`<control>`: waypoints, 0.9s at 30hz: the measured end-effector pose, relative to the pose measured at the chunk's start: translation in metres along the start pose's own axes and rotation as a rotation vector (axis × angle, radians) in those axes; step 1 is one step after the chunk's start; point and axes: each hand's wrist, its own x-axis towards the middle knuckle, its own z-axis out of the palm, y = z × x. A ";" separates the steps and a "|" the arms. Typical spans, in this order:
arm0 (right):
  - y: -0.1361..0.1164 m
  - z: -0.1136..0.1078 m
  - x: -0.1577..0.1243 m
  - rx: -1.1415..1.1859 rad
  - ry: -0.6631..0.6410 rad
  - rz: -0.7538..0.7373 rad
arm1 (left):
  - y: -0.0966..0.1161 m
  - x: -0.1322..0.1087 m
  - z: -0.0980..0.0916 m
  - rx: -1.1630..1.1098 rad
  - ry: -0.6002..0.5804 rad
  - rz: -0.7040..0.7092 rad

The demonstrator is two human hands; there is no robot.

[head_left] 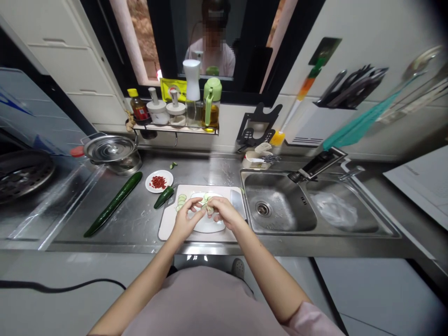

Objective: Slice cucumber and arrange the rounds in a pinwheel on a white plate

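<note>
My left hand (187, 215) and my right hand (221, 211) meet over a white plate (210, 226) on the pale cutting board (168, 224). Both pinch pale green cucumber slices (206, 205) between their fingertips. More cucumber slices (181, 200) lie in a row on the board to the left. A short cucumber piece (164, 197) rests at the board's far left corner. A whole long cucumber (114, 203) lies on the steel counter further left.
A small dish of chopped red chili (159, 181) sits behind the board. A lidded pot (111, 151) stands at the back left. The steel sink (280, 210) lies right of the board. A condiment rack (175, 116) is by the window, with knives (353, 86) on the wall.
</note>
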 end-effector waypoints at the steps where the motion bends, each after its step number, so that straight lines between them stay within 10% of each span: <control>1: 0.000 -0.001 0.000 -0.006 -0.015 0.001 | -0.002 -0.001 0.002 -0.125 -0.046 -0.111; 7: -0.001 -0.010 0.002 -0.062 -0.102 0.015 | -0.007 -0.001 0.010 -0.689 -0.348 -0.623; 27: 0.024 -0.020 0.009 -0.195 -0.157 0.070 | -0.013 0.005 0.004 -0.550 -0.174 -0.450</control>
